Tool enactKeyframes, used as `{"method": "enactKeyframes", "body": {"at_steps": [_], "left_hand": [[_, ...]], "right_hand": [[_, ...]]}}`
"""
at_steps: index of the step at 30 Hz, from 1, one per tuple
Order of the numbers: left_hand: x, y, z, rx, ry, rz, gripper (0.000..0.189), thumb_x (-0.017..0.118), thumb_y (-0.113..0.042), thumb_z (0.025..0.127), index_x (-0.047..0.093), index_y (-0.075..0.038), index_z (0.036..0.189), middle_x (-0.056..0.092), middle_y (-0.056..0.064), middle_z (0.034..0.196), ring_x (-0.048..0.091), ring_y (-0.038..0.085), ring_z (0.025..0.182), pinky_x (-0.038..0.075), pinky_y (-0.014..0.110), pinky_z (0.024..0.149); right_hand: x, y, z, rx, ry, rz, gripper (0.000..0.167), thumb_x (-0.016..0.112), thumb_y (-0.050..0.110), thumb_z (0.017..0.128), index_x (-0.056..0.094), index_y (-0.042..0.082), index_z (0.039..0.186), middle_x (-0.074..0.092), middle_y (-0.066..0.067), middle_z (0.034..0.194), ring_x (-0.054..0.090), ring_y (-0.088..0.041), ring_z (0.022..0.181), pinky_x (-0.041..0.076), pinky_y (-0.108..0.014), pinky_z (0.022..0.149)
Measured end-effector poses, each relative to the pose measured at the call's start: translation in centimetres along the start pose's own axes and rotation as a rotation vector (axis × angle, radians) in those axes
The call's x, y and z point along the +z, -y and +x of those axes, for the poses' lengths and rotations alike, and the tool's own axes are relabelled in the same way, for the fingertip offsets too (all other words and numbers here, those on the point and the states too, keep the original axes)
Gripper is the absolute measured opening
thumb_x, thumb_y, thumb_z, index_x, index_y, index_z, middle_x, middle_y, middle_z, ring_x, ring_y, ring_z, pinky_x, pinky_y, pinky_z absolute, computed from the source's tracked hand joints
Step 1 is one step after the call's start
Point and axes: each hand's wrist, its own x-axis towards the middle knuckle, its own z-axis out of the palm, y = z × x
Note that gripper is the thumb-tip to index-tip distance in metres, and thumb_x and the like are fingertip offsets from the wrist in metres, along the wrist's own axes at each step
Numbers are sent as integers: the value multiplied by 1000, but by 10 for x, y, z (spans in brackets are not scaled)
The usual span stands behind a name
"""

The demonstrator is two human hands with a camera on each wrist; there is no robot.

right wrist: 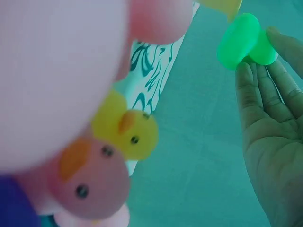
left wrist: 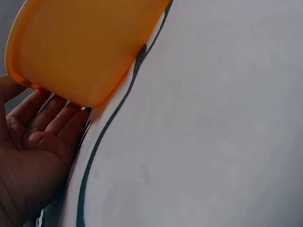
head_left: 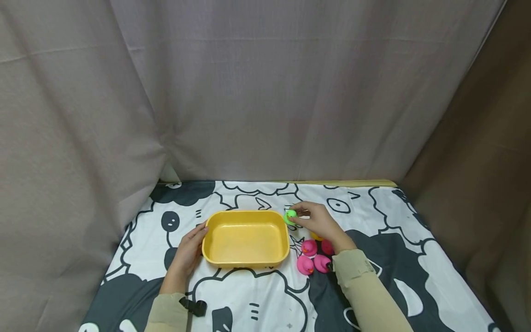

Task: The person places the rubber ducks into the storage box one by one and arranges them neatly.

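R hand (head_left: 318, 222) pinches green plastic duck (head_left: 290, 216), 2 o'clock of yellow rect. plastic tray (head_left: 245, 244).
Tray long axis 9–3; L hand (head_left: 191, 248) grips 9 end.

— What finish is shown by the yellow tray (head_left: 245, 240)?
— Smooth, glossy plastic is seen.
— And the green duck (head_left: 290, 216) at its 2 o'clock?
— Smooth, rubbery plastic is shown, as on the pink ducks (head_left: 305, 266) towards 4 o'clock.
— At 12 o'clock?
— A matt cloth curtain (head_left: 257, 106) is hung; matt printed fabric (head_left: 261, 309) is spread beneath the tray.

Both hands (head_left: 191, 249) extend forward, the right (head_left: 317, 221) pinching.
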Motion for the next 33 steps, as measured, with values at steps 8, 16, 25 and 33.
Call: {"method": "enactKeyframes", "body": {"at_steps": [8,16,25,33], "left_hand": [[1,2,-2,-6,-3,10,49,59,-38,101,54,-20,146,47,-1,152,49,21,135,44,36,109],[1,0,-2,17,1,20,49,58,-37,102,53,-18,147,45,-1,154,46,18,137,43,33,109],[0,-1,-2,15,-10,7,48,57,-34,102,53,-17,148,45,-1,154,45,18,138,46,28,105],[1,-1,-2,17,3,11,48,58,-36,102,54,-19,147,46,-3,153,47,17,136,46,28,105]], "right_hand": [[12,10,6,-62,28,57,33,80,24,88,72,12,118,69,3,111,66,-19,101,56,-43,95],[25,26,17,-55,65,76,31,81,28,87,74,16,115,69,8,110,66,-18,103,56,-43,95],[47,55,36,-166,157,63,27,80,26,88,74,19,113,70,11,108,65,-11,101,55,-33,96],[57,72,50,-218,263,27,29,78,28,90,73,19,117,69,13,109,63,-7,105,52,-30,99]]}}
